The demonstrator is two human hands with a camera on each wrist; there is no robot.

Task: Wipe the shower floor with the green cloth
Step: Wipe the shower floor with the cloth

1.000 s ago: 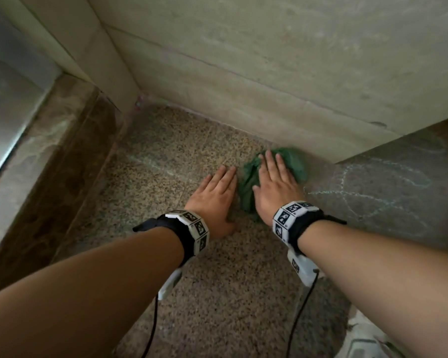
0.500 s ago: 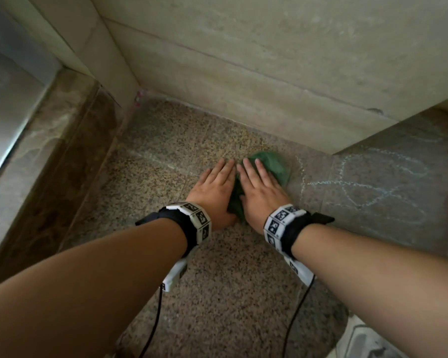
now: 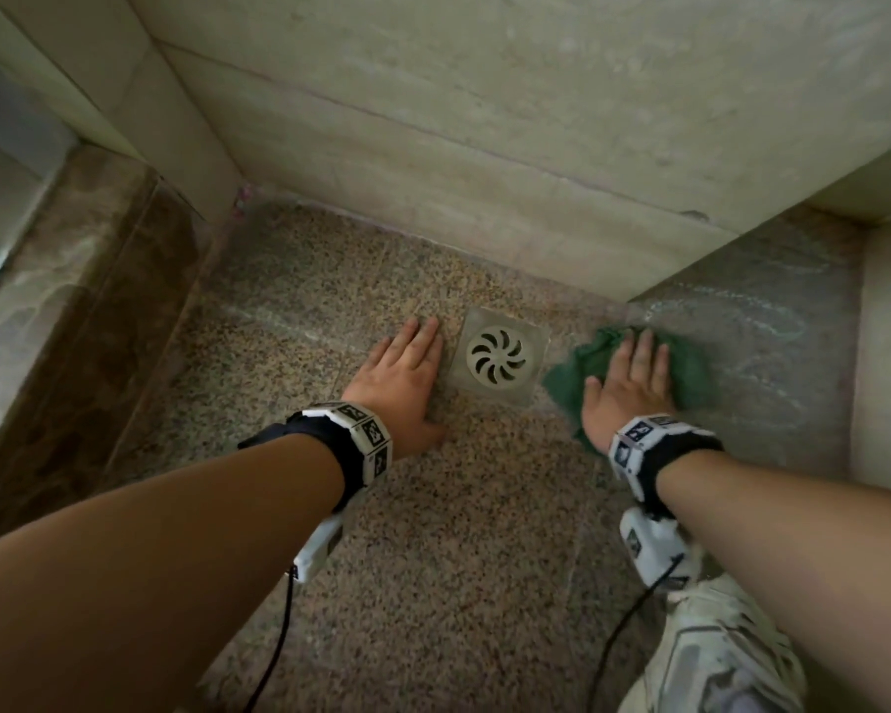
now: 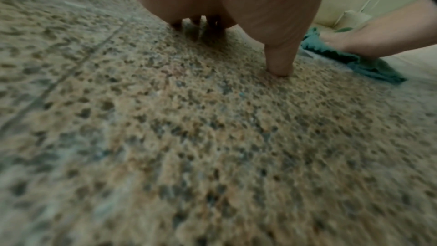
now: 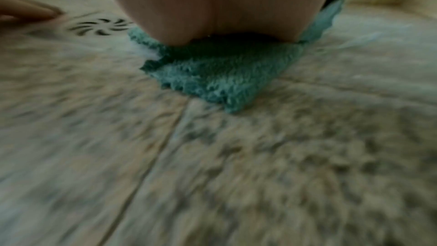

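My right hand [image 3: 631, 385] was pressed flat, fingers straight, on the green cloth [image 3: 690, 373], which sat bunched on the shower floor [image 3: 433, 532] just right of the drain [image 3: 498, 355]. My left hand [image 3: 399, 383] lay flat on the floor, holding nothing.

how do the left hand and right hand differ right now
The left hand rests on bare shower floor, left of the drain; the right hand presses the green cloth, right of the drain. The left hand holds nothing. Both lie flat, fingers straight, pointing toward the wall.
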